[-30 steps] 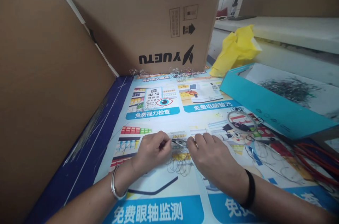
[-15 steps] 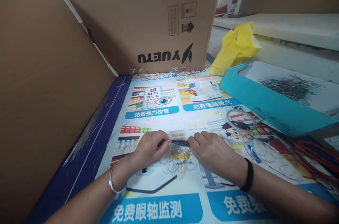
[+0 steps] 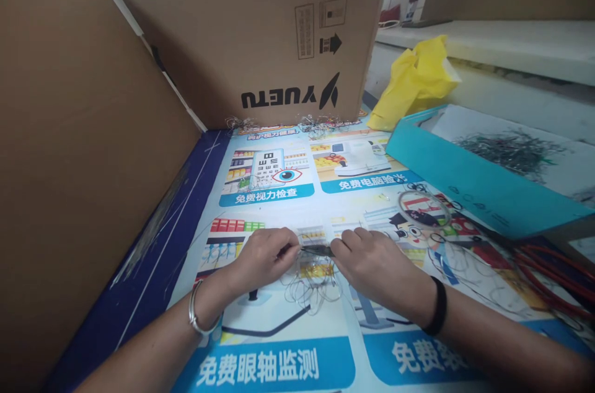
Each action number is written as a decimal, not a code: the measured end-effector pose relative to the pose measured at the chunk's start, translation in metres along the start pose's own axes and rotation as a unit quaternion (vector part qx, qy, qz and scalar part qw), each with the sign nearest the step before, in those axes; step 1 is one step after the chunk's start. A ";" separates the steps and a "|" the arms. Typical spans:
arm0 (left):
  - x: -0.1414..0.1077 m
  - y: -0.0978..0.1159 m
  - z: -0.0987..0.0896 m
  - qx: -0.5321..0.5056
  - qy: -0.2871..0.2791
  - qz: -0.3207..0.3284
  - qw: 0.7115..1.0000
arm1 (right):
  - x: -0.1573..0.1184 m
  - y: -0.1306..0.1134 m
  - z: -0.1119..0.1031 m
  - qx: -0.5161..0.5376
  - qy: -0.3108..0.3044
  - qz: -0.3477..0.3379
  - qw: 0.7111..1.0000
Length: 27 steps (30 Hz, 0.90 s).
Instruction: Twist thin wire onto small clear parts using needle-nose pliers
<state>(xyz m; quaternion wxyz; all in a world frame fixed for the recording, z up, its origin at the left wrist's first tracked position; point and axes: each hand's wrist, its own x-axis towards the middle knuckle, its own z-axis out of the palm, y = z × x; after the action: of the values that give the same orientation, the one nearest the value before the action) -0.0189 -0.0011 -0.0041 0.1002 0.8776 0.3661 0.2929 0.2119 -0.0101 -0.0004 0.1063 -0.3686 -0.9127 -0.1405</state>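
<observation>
My left hand (image 3: 268,258), with a silver bangle at its wrist, is closed in a pinch on thin wire. My right hand (image 3: 369,260), wearing a black wristband, is wrapped round a dark pointed tool (image 3: 318,250), whose handle is hidden in the palm. The tool's tip points left and meets the left fingertips. Loose loops of thin wire (image 3: 313,287) spread below and between both hands over the printed poster (image 3: 279,219). Which strand sits at the tool's tip is too small to make out.
Cardboard panels (image 3: 195,39) wall off the left and back. On the right stands a turquoise box (image 3: 446,176) with a tangled heap of wire bits (image 3: 511,151). A yellow bag (image 3: 413,83) lies behind it. A wire coil (image 3: 424,210) and red cables (image 3: 548,278) lie nearer.
Both hands stay in nearly the same place, tool tip against the left fingertips. The tool is tilted slightly differently, and the view has shifted a little.
</observation>
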 end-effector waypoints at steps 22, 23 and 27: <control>0.009 -0.006 -0.016 -0.150 0.013 0.040 0.988 | -0.002 0.019 0.001 0.087 0.066 0.011 0.994; 0.009 -0.006 -0.016 -0.151 0.013 0.041 0.988 | -0.002 0.019 0.001 0.086 0.068 0.010 0.994; 0.009 -0.005 -0.016 -0.150 0.011 0.043 0.988 | -0.002 0.019 0.000 0.081 0.070 0.009 0.994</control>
<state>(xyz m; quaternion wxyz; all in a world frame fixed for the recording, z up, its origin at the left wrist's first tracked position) -0.0260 0.0083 0.0113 0.2143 0.8643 0.2810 0.3580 0.2263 0.0014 0.0020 0.2007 -0.3563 -0.9081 -0.0905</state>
